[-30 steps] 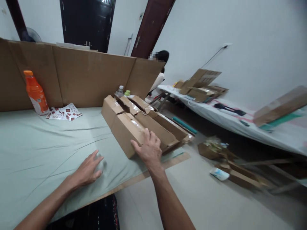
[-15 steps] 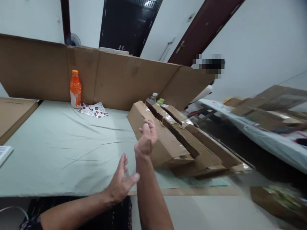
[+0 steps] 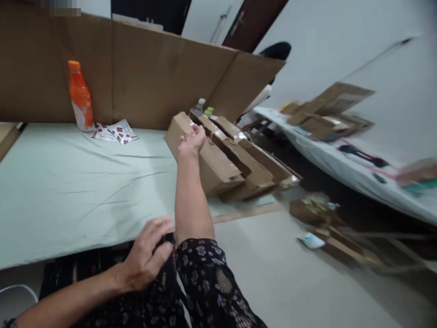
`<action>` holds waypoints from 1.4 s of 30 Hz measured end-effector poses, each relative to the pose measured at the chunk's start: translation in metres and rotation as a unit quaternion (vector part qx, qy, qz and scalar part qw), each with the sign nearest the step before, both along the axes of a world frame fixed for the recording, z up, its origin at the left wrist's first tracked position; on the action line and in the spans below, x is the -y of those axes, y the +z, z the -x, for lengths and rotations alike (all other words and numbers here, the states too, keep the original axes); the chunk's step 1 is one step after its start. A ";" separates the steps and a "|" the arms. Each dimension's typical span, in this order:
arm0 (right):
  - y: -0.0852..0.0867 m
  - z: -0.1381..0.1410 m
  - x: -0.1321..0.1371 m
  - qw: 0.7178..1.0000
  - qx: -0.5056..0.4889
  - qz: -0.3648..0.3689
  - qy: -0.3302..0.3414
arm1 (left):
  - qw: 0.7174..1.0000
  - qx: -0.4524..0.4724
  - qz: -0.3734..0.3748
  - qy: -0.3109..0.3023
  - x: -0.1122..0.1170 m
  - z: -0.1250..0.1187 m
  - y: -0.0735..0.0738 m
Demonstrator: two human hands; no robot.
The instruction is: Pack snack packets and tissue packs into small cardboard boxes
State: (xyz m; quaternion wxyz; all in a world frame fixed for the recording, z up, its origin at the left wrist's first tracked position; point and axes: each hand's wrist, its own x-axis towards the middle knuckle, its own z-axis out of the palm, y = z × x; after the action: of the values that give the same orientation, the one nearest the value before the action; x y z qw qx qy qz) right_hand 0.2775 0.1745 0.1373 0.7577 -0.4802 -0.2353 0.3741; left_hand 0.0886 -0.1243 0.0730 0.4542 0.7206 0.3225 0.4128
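I see the right hand (image 3: pixel 192 138) outstretched near centre by cardboard boxes (image 3: pixel 220 166), fingers curled, grip unclear; lower centre-left, the left hand (image 3: pixel 147 251) gapes loosely.

The black sleeve (image 3: pixel 208 269) has pale, apparently floral print.

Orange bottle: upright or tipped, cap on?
Upright, cap on. The orange bottle stands base-down on the pale green cloth, with its orange cap in place at the top.

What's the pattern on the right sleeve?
Black with small pale flowers; the right sleeve shows best in the head view, low and near the middle.
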 end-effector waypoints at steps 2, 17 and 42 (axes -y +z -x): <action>-0.014 0.001 -0.008 0.999 -0.034 0.034 -0.003 | 0.999 -0.031 -0.014 0.028 -0.008 -0.012 0.002; -0.042 0.035 0.014 0.998 -0.026 0.027 0.052 | 0.993 -0.106 0.020 -0.049 -0.003 -0.019 -0.021; 0.009 -0.065 0.126 0.675 0.697 0.019 0.241 | 0.963 -0.096 -0.014 0.251 -0.054 0.091 -0.007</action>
State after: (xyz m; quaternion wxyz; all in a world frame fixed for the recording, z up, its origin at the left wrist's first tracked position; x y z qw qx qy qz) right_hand 0.3422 0.0484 0.1460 0.2478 -0.5423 -0.7960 0.1047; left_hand -0.0019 -0.0706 0.0664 0.2933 0.6591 0.5289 0.4470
